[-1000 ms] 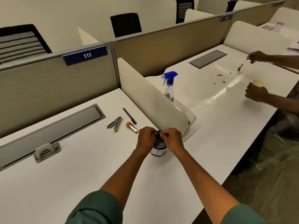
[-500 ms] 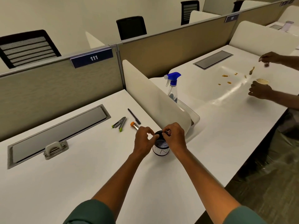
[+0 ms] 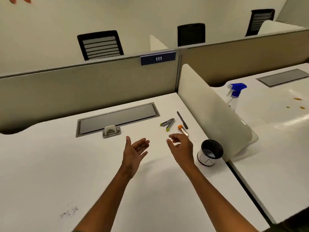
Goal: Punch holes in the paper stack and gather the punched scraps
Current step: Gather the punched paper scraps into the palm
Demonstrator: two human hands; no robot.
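Observation:
A small white cup with a black lining (image 3: 211, 152) stands upright on the white desk (image 3: 66, 173), close to the rounded side divider. My right hand (image 3: 181, 147) hovers just left of the cup, fingers loosely curled and apart, holding nothing. My left hand (image 3: 134, 151) floats over the desk's middle, palm turned up and fingers spread, empty. A grey hole punch (image 3: 111, 131) rests on the edge of the cable tray lid, beyond my left hand. No paper stack shows.
A grey stapler with green tips (image 3: 167, 123), a black pen (image 3: 182, 120) and an orange-capped tube (image 3: 183, 130) lie beyond my right hand. The white side divider (image 3: 209, 113) bounds the desk on the right; a blue-topped spray bottle (image 3: 234, 94) stands behind it.
Both hands have let go of the cup and drawn left, away from it, and opened. The view has swung left, so the other person at the neighbouring desk is out of sight.

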